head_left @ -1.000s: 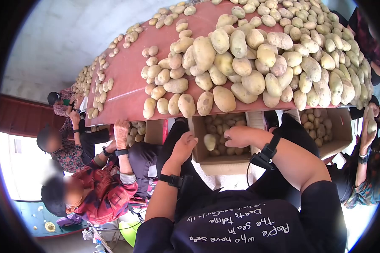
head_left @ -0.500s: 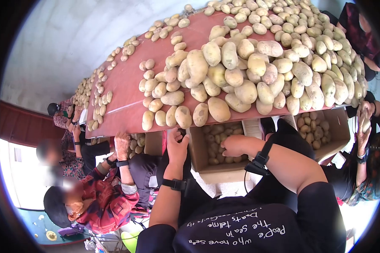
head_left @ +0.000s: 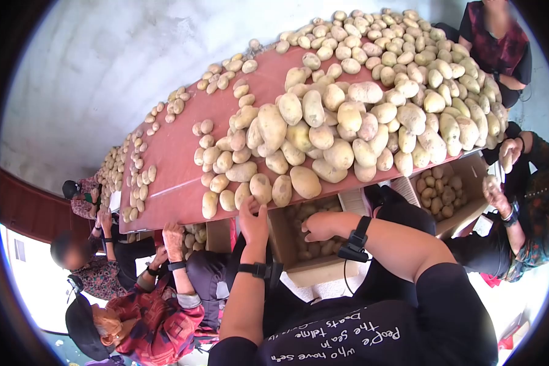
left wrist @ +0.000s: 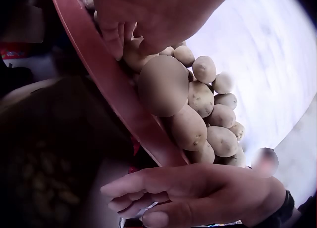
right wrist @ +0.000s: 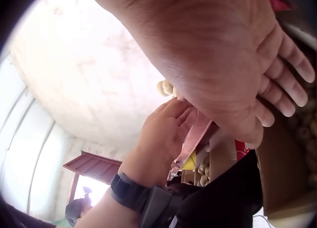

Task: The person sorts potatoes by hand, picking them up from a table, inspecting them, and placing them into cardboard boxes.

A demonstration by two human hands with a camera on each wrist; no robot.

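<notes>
Since earlier frame, left hand [head_left: 254, 227] has moved up from beside box [head_left: 314, 268] to front edge of red table [head_left: 168, 198]; fingers now curled round potato [left wrist: 132, 61] there. Right hand [head_left: 324, 226] over box, fingers spread, nothing held. So left has potato, right free. More potatoes [head_left: 302, 135] heaped on table, others inside box.

Head cam peers forward and down over the wearer's shirt [head_left: 341, 332], pretty wide. Left wrist cam sits super close to the left hand [left wrist: 158, 18], upper part of frame, with the red table edge [left wrist: 109, 89] running diagonally; head view gets both too. Right wrist cam looks past the right hand [right wrist: 208, 55], huge at upper right, sharing the left hand and right-side cardboard box [right wrist: 280, 178] with head.
</notes>
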